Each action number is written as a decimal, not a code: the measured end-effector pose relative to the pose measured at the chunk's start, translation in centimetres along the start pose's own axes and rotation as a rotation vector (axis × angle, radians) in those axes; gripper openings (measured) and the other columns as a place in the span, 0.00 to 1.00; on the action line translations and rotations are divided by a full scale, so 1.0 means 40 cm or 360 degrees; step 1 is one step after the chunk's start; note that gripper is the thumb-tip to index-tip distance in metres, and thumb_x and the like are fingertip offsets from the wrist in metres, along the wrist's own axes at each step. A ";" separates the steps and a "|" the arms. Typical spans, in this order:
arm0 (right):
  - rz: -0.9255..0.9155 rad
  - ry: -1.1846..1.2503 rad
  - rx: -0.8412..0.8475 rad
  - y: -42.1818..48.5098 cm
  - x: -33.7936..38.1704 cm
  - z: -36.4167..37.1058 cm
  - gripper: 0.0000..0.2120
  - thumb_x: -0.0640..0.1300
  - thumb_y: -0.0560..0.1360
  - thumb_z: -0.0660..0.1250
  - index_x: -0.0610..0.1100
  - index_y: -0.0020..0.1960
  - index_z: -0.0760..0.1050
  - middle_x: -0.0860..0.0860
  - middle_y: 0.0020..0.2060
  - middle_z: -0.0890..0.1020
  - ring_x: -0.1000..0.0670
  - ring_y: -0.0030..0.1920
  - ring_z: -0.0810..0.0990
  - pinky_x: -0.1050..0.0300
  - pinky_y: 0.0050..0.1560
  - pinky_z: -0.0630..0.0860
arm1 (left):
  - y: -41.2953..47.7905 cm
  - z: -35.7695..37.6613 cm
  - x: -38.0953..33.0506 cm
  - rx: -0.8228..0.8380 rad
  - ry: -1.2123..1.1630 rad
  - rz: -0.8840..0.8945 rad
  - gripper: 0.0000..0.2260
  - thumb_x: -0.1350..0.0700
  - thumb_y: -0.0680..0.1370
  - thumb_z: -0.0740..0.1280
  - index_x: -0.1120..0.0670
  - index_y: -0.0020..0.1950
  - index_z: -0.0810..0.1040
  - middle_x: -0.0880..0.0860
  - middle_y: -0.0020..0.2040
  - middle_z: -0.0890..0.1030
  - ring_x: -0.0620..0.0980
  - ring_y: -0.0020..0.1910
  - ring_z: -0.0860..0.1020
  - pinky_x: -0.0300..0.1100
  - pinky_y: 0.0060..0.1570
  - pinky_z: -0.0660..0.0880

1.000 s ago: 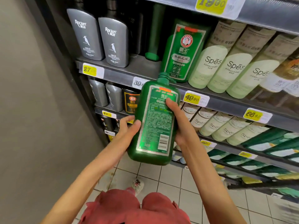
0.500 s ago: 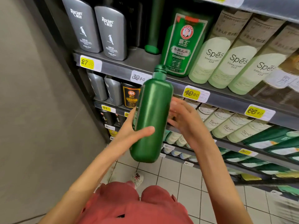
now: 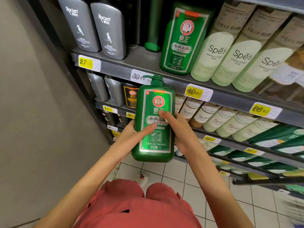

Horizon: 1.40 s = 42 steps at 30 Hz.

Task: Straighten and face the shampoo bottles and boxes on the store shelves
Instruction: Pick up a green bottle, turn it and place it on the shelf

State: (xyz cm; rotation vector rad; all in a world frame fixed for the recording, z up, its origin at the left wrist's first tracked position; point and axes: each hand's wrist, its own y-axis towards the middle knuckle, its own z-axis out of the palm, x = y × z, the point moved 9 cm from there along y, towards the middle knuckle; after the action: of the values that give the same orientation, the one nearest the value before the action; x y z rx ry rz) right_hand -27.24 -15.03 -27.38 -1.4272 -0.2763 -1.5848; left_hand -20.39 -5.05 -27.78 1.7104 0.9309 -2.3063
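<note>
Before shelf, both hands [image 3: 131, 137] [image 3: 179, 134] gripping green bottle [image 3: 154, 122] upright

Bare forearms reach forward, converging; left grip [image 3: 130, 139] clasps green bottle [image 3: 154, 152] from its left, thumb across the front; right grip [image 3: 181, 137] clasps its right side, thumb on the front.

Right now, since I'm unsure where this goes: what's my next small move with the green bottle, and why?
Probably lift the green bottle, held by your left hand and right hand, into the bare spot on the shelf just left of the matching bottle. Its front already faces you, and that spot looks free.
</note>
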 end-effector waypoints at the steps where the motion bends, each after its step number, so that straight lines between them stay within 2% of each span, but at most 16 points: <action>1: 0.0001 -0.0037 -0.0005 0.001 -0.008 0.001 0.18 0.41 0.74 0.68 0.40 0.63 0.72 0.46 0.50 0.84 0.49 0.46 0.85 0.60 0.39 0.80 | 0.001 -0.001 0.016 0.0023 -0.0080 -0.0038 0.31 0.48 0.66 0.72 0.57 0.66 0.70 0.55 0.57 0.81 0.54 0.55 0.80 0.50 0.59 0.75; 5: 0.0078 -0.0199 0.0175 -0.003 -0.065 0.009 0.26 0.50 0.69 0.72 0.46 0.65 0.71 0.48 0.56 0.83 0.50 0.54 0.82 0.54 0.53 0.79 | -0.009 -0.035 0.076 0.0003 -0.0310 -0.0014 0.25 0.51 0.69 0.70 0.55 0.65 0.72 0.53 0.56 0.82 0.51 0.55 0.81 0.41 0.49 0.79; 8: 0.0179 -0.0336 0.0360 -0.014 -0.117 0.033 0.31 0.54 0.64 0.73 0.49 0.65 0.70 0.50 0.58 0.82 0.50 0.57 0.81 0.48 0.60 0.76 | -0.021 -0.059 0.111 -0.0014 -0.0328 0.0030 0.24 0.53 0.70 0.71 0.52 0.66 0.71 0.52 0.58 0.81 0.51 0.57 0.79 0.40 0.50 0.78; 12: -0.0030 -0.0473 0.0408 -0.010 -0.098 0.044 0.33 0.48 0.65 0.77 0.50 0.66 0.68 0.51 0.58 0.81 0.52 0.58 0.80 0.52 0.58 0.78 | -0.027 -0.096 0.085 0.0015 -0.0071 0.0155 0.29 0.54 0.63 0.75 0.52 0.63 0.71 0.51 0.57 0.81 0.49 0.57 0.79 0.41 0.53 0.77; 16: -0.0301 -0.0550 0.0483 -0.024 -0.064 0.063 0.35 0.38 0.64 0.76 0.54 0.67 0.66 0.54 0.60 0.79 0.53 0.61 0.77 0.56 0.58 0.77 | -0.029 -0.129 0.019 -0.0026 0.0490 0.0327 0.33 0.61 0.61 0.80 0.51 0.62 0.71 0.46 0.55 0.81 0.39 0.54 0.79 0.30 0.51 0.74; 20: -0.0414 -0.0643 0.0522 -0.045 -0.054 0.068 0.40 0.36 0.60 0.78 0.53 0.67 0.65 0.59 0.58 0.78 0.57 0.62 0.76 0.65 0.57 0.73 | -0.047 -0.117 -0.004 0.0011 0.0720 0.0453 0.36 0.63 0.61 0.80 0.58 0.66 0.69 0.50 0.60 0.77 0.43 0.60 0.76 0.40 0.61 0.72; 23: -0.0411 -0.0726 0.0565 -0.060 -0.050 0.072 0.42 0.44 0.58 0.79 0.53 0.68 0.65 0.57 0.60 0.77 0.55 0.63 0.75 0.60 0.61 0.74 | -0.074 -0.106 0.005 0.0030 0.0597 0.0463 0.38 0.53 0.59 0.79 0.55 0.66 0.69 0.50 0.61 0.77 0.45 0.62 0.75 0.44 0.63 0.71; 25: -0.0375 -0.0837 0.0583 -0.061 -0.041 0.082 0.42 0.47 0.58 0.80 0.55 0.67 0.65 0.57 0.60 0.78 0.56 0.62 0.76 0.58 0.59 0.75 | -0.093 -0.109 0.020 0.0086 0.0467 0.0408 0.40 0.48 0.59 0.78 0.56 0.67 0.69 0.52 0.62 0.77 0.47 0.63 0.75 0.44 0.63 0.72; 27: -0.0196 -0.0932 0.0660 -0.050 -0.050 0.102 0.39 0.48 0.58 0.81 0.56 0.64 0.66 0.58 0.57 0.79 0.59 0.57 0.79 0.62 0.53 0.78 | -0.117 -0.101 0.047 0.0206 0.0294 0.0283 0.36 0.43 0.62 0.76 0.55 0.66 0.71 0.51 0.62 0.78 0.48 0.61 0.76 0.39 0.57 0.75; 29: 0.0064 -0.0949 0.0775 -0.043 -0.082 0.129 0.29 0.54 0.61 0.78 0.57 0.58 0.70 0.59 0.51 0.83 0.61 0.49 0.82 0.67 0.44 0.78 | -0.137 -0.099 0.084 0.0217 0.0059 0.0084 0.31 0.39 0.64 0.74 0.50 0.62 0.76 0.51 0.60 0.80 0.49 0.58 0.78 0.36 0.51 0.76; 30: 0.0185 -0.0973 0.0789 -0.038 -0.106 0.137 0.24 0.58 0.63 0.73 0.57 0.57 0.72 0.59 0.48 0.84 0.60 0.47 0.83 0.65 0.44 0.78 | -0.140 -0.100 0.106 0.0181 -0.0091 -0.0037 0.27 0.38 0.64 0.74 0.48 0.59 0.79 0.51 0.58 0.81 0.49 0.57 0.80 0.36 0.48 0.77; 32: 0.0505 -0.0987 0.0697 -0.021 -0.167 0.135 0.24 0.64 0.68 0.67 0.53 0.59 0.74 0.54 0.51 0.84 0.53 0.51 0.83 0.57 0.50 0.79 | -0.138 -0.110 0.146 0.0060 -0.0335 -0.0283 0.20 0.38 0.67 0.70 0.48 0.54 0.81 0.52 0.54 0.83 0.49 0.51 0.82 0.38 0.42 0.79; 35: 0.0895 -0.0836 0.0610 -0.025 -0.252 0.132 0.25 0.64 0.72 0.64 0.49 0.61 0.73 0.48 0.56 0.81 0.49 0.53 0.81 0.55 0.52 0.77 | -0.149 -0.136 0.200 -0.0126 -0.0372 -0.0635 0.19 0.39 0.65 0.66 0.51 0.46 0.84 0.53 0.47 0.85 0.49 0.42 0.84 0.40 0.34 0.80; 38: 0.0885 -0.0710 0.0628 -0.027 -0.283 0.140 0.25 0.62 0.71 0.66 0.48 0.61 0.74 0.48 0.56 0.82 0.48 0.54 0.81 0.51 0.59 0.76 | -0.167 -0.144 0.222 -0.0180 -0.0364 -0.0682 0.18 0.39 0.66 0.65 0.50 0.42 0.85 0.52 0.46 0.85 0.49 0.42 0.84 0.40 0.35 0.80; 40: 0.0778 -0.0654 0.0580 -0.026 -0.281 0.133 0.26 0.63 0.70 0.68 0.49 0.63 0.74 0.48 0.57 0.82 0.47 0.57 0.80 0.47 0.65 0.72 | -0.172 -0.143 0.217 -0.0211 -0.0359 -0.0613 0.20 0.40 0.67 0.64 0.49 0.51 0.82 0.51 0.49 0.85 0.49 0.46 0.83 0.41 0.40 0.80; 42: 0.0639 -0.0664 0.0559 -0.033 -0.266 0.133 0.26 0.64 0.69 0.68 0.51 0.61 0.75 0.50 0.55 0.83 0.48 0.56 0.82 0.46 0.64 0.73 | -0.173 -0.140 0.201 -0.0263 -0.0315 -0.0521 0.21 0.41 0.67 0.64 0.50 0.55 0.78 0.51 0.51 0.84 0.48 0.48 0.83 0.43 0.44 0.79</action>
State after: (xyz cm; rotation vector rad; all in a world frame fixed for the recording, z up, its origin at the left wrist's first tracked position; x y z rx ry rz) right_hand -26.18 -5.44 -34.47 -1.4146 -0.4553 -0.8598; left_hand -21.68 5.57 -33.18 1.3190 1.4013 -2.4506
